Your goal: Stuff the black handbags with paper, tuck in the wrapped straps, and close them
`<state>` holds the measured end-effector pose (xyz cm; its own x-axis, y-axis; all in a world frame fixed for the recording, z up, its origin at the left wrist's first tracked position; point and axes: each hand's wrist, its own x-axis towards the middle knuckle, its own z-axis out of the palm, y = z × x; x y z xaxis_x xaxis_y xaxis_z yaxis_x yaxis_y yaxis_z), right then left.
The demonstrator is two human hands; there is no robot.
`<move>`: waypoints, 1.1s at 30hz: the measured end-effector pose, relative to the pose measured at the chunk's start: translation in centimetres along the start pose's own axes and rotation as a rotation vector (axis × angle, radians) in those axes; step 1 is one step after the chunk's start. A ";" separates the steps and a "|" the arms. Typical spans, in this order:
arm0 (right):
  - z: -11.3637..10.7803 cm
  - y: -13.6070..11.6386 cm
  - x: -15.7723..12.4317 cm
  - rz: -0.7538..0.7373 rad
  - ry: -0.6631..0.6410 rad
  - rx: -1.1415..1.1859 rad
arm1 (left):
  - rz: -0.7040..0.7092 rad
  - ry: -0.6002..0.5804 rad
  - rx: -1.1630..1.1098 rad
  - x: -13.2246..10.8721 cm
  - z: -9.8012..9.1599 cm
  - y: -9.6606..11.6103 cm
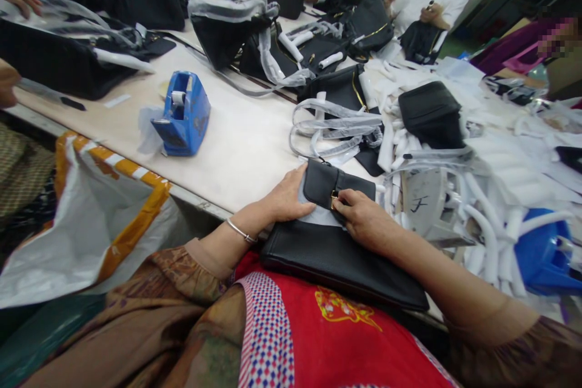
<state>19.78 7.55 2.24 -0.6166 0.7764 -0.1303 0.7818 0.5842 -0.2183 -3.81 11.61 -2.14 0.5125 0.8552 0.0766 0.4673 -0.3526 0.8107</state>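
In front of me on the table lies a black leather handbag (341, 264), its smooth lower part against my red apron. A black flap (321, 185) is at its far side, with pale thin wrapping (325, 216) between. My left hand (288, 197) grips the flap's left edge, thumb on the near side and fingers partly hidden behind. With its fingertips, my right hand (366, 218) pinches the small gold clasp (334, 199) at the end of the flap's strap. Just beyond are clear-wrapped straps (336, 127) beside another black bag (339, 88).
A blue tape dispenser (184, 112) stands to the left; another blue dispenser (545, 254) is at right. White padding tubes (488, 248) heap up around a black bag (431, 114). An open white sack (86, 218) hangs by the table edge. Co-workers handle bags across the table and at left.
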 end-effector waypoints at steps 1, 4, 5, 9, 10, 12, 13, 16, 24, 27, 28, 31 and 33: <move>0.0 -0.1 0.1 -0.006 -0.028 -0.031 | -0.004 -0.003 0.007 0.0 0.0 0.0; -0.4 -0.1 0.2 -0.022 -0.056 -0.037 | -0.029 -0.013 0.024 0.0 -0.1 0.2; -0.7 0.0 0.1 -0.029 -0.043 -0.007 | -0.037 -0.016 0.024 0.0 -0.2 0.2; -1.9 0.9 -1.3 -0.020 0.026 0.219 | -0.054 -0.027 0.017 0.0 -0.5 0.4; -2.1 1.1 -1.8 -0.001 0.043 0.269 | -0.063 -0.030 0.020 0.0 -0.5 0.4; -2.4 1.4 -2.9 0.059 0.105 0.325 | -0.086 -0.038 0.027 0.0 -0.6 0.6; -2.5 1.5 -3.4 0.097 0.155 0.334 | -0.100 -0.041 0.029 0.1 -0.7 0.7; -2.2 1.8 -5.1 0.225 0.345 0.327 | -0.173 -0.049 0.026 0.3 -1.1 1.5; -1.2 1.4 -7.7 0.178 0.339 0.277 | -0.389 -0.014 -0.124 1.5 -2.7 3.8; -1.0 0.8 -7.8 0.138 0.305 0.253 | -0.498 0.065 -0.083 2.3 -2.4 4.1; -0.9 0.6 -7.9 0.140 0.311 0.263 | -0.538 0.080 -0.061 2.5 -2.2 4.1; -0.2 0.6 -8.1 0.203 0.414 0.366 | -0.655 0.040 -0.080 3.0 -1.6 3.7; 0.6 0.8 -8.3 0.352 0.557 0.462 | -0.720 -0.014 -0.176 3.2 -1.4 3.4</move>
<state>25.50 1.39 2.52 -0.1087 0.9718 0.2092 0.7284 0.2211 -0.6485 -1.59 13.70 1.70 0.1325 0.8464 -0.5158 0.5692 0.3610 0.7387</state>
